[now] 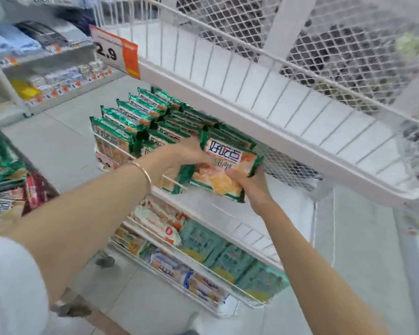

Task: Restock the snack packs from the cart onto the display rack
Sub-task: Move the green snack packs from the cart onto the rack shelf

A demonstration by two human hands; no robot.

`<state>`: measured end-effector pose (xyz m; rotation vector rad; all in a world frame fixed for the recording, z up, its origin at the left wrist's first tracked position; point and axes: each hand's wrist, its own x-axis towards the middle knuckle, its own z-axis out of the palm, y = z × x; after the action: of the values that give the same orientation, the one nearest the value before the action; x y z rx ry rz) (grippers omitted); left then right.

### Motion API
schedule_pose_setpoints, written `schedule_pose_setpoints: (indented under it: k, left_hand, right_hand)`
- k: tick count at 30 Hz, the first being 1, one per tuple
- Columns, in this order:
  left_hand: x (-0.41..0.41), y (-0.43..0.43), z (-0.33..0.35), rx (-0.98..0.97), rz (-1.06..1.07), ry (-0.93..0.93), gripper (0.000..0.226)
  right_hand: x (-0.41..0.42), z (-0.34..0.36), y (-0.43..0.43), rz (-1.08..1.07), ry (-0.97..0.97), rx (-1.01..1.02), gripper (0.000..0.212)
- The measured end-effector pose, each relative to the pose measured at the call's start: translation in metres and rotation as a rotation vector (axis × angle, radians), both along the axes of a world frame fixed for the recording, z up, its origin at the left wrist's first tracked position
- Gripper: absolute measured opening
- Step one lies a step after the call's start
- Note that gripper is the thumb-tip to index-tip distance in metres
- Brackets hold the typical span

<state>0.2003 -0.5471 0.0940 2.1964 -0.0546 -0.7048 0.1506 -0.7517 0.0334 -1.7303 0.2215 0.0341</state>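
Fingers (pixel 234 174) of the right hand (pixel 252 188) curl round the lower right end of a green snack pack (pixel 228 163), thumb side pressed to its orange front. The left hand (pixel 179 157), a thin bracelet (pixel 144 174) on its wrist, grips the pack's left end with fingers closed under it. The pack is held tilted just above the middle tier (pixel 203 201) of the white wire display rack (pixel 228 112), beside rows of matching green packs (pixel 131 122) that stand on edge and fill that tier's left part. The tier below (pixel 249 235) holds white-and-orange packs (pixel 155 218) on the left and teal packs (pixel 203 240) to their right. The bottom tier (pixel 257 303) holds blue-and-white packs (pixel 179 269). At the left edge, blurred, what looks like the cart (pixel 49 187) carries more green packs (pixel 3 153) and a red one (pixel 34 192). An orange price tag (pixel 114 52) hangs on the top tier.
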Motion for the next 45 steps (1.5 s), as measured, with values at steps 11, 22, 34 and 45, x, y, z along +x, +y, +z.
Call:
schedule_pose_setpoints:
  k: [11, 22, 34, 45]
  left_hand:
    - [-0.004, 0.014, -0.054, 0.548, -0.339, -0.328, 0.12]
    - [0.0, 0.022, -0.076, 0.677, -0.322, -0.346, 0.091]
    - [-0.016, 0.026, -0.091, 0.577, -0.219, -0.381, 0.092]
    - [-0.033, 0.03, -0.107, 0.662, -0.102, -0.548, 0.088]
  right_hand:
    - [-0.008, -0.087, -0.014, 0.317, 0.039, 0.005, 0.12]
    - [0.013, -0.054, 0.016, 0.269, 0.484, -0.009, 0.099]
    - [0.017, -0.056, 0.009, 0.426, 0.535, 0.128, 0.069]
    - [-0.008, -0.05, -0.016, 0.502, -0.37, -0.677, 0.071]
